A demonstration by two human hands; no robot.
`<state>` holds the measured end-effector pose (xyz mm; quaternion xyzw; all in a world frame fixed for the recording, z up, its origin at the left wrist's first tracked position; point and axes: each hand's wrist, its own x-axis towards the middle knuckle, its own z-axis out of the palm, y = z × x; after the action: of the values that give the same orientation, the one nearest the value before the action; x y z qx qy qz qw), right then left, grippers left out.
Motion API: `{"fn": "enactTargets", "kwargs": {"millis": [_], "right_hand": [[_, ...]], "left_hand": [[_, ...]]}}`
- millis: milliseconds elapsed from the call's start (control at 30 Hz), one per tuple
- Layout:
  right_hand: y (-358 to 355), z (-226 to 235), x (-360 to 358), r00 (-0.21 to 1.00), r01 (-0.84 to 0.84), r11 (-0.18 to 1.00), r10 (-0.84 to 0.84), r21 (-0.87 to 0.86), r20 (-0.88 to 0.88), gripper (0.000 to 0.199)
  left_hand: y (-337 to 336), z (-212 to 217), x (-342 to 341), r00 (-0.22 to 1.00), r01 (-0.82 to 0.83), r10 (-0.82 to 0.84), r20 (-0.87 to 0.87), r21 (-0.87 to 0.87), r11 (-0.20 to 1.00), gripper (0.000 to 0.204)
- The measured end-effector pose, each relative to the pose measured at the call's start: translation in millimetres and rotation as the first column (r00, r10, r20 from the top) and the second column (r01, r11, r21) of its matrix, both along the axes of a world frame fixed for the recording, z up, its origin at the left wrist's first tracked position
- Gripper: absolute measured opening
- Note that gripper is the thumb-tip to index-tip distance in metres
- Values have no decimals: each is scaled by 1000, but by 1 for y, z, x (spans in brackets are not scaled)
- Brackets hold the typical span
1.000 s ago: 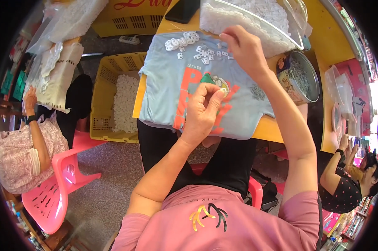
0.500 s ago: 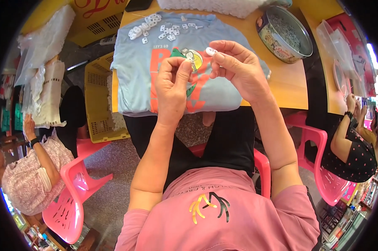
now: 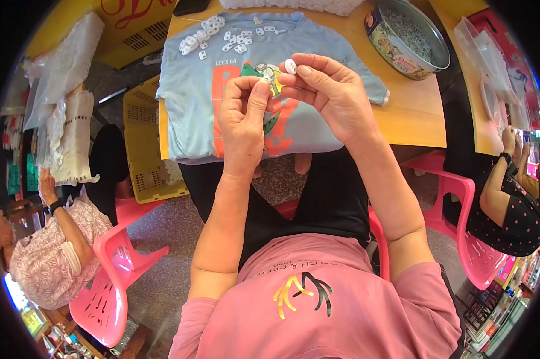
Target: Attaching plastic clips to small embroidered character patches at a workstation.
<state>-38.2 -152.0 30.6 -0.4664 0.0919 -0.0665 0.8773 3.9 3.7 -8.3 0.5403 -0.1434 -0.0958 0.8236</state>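
Above a light blue printed shirt (image 3: 186, 113) spread on the table, my left hand (image 3: 246, 116) pinches a small whitish piece (image 3: 266, 79) between thumb and forefinger; its shape is mostly hidden. Close beside it, my right hand (image 3: 335, 96) grips a white oval piece (image 3: 291, 66) with small dark marks or holes, held upright by thumb and forefinger. The fingers of both hands almost meet. Farther back on the shirt lie a pile of similar white oval pieces (image 3: 189, 43) and a looser group of small white pieces with holes (image 3: 239, 39).
A round tin (image 3: 401, 64) filled with small greyish pieces stands at the right on the wooden table (image 3: 416, 122). White bubble wrap (image 3: 294, 6) lies at the back. To the left is a yellow crate (image 3: 139, 131). People sit on pink chairs (image 3: 102, 287) at both sides.
My right hand has moved slightly left and up, bringing the oval piece closer to my left hand and turning it more upright. The left hand keeps its pinch.
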Motion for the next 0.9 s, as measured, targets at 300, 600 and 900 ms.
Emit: {"fn": "enactTargets", "kwargs": {"millis": [300, 600, 900], "right_hand": [[3, -5, -2, 999, 20, 999, -19, 31, -48, 24], [3, -8, -3, 993, -49, 984, 67, 171, -100, 27], [-10, 16, 7, 977, -210, 846, 158, -490, -146, 26]], "left_hand": [[0, 1, -1, 1000, 25, -26, -14, -54, 998, 12], [-4, 7, -6, 999, 11, -15, -43, -90, 996, 10], [-3, 8, -2, 998, 65, -63, 18, -146, 987, 9]]}}
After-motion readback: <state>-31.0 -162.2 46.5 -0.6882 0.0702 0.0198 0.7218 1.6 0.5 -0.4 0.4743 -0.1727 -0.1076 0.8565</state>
